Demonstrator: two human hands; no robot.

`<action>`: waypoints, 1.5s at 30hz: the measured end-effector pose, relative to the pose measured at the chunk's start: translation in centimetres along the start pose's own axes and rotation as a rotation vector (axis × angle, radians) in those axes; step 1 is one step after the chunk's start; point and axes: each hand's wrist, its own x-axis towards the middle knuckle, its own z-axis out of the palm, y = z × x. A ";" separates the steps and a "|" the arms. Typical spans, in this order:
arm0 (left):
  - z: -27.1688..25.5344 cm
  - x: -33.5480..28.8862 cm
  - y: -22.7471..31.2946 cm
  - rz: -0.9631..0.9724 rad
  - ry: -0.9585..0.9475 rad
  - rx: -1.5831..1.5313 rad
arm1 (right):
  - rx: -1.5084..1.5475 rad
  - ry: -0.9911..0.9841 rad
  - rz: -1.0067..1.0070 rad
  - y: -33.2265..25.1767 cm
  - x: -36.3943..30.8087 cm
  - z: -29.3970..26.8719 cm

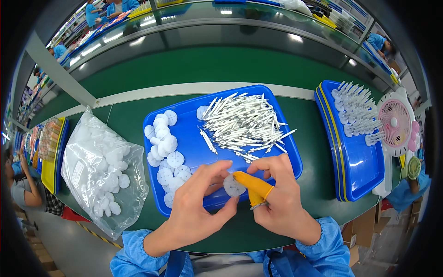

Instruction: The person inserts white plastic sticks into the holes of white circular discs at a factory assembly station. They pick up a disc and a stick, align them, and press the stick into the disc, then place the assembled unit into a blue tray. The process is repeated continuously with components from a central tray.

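Note:
In front of me, over the near edge of a blue tray point(184, 111), my left hand point(196, 203) holds a small round translucent disc point(234, 185) between thumb and fingers. My right hand point(281, 198) is closed at the disc's right side, its yellow-covered fingertip pressed against the rim. Whether anything else sits inside its curled fingers is hidden. Inside the tray, a heap of thin white sticks point(244, 122) fills the far right part. More round translucent discs point(167, 144) lie scattered along its left side.
A clear plastic bag point(99, 171) of similar discs lies left of the tray. At right, stacked blue and yellow trays point(357, 173) carry upright sticks on discs point(355, 108). Beside them stands a pink-and-white fan point(394, 121). A yellow tray point(50, 173) is at far left; people work farther off.

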 end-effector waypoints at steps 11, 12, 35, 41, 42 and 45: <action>0.0 -0.1 0.2 -0.013 -0.003 0.049 | 0.031 0.003 0.007 -0.6 0.3 0.0; 0.0 -0.1 0.1 -0.026 0.000 0.025 | 0.047 0.025 0.021 -0.7 0.0 -0.4; 0.0 0.0 0.1 -0.109 -0.015 -0.042 | 0.062 0.003 -0.021 -0.4 -0.1 -0.4; 0.2 0.0 -0.1 -0.094 0.011 -0.047 | 0.061 0.002 -0.005 -0.6 0.0 -0.4; 0.2 0.0 -0.1 -0.093 0.011 -0.045 | 0.058 -0.002 -0.015 -0.6 0.0 -0.5; 0.2 0.1 -0.1 -0.088 0.010 -0.036 | 0.033 -0.017 -0.009 -0.6 0.0 -0.5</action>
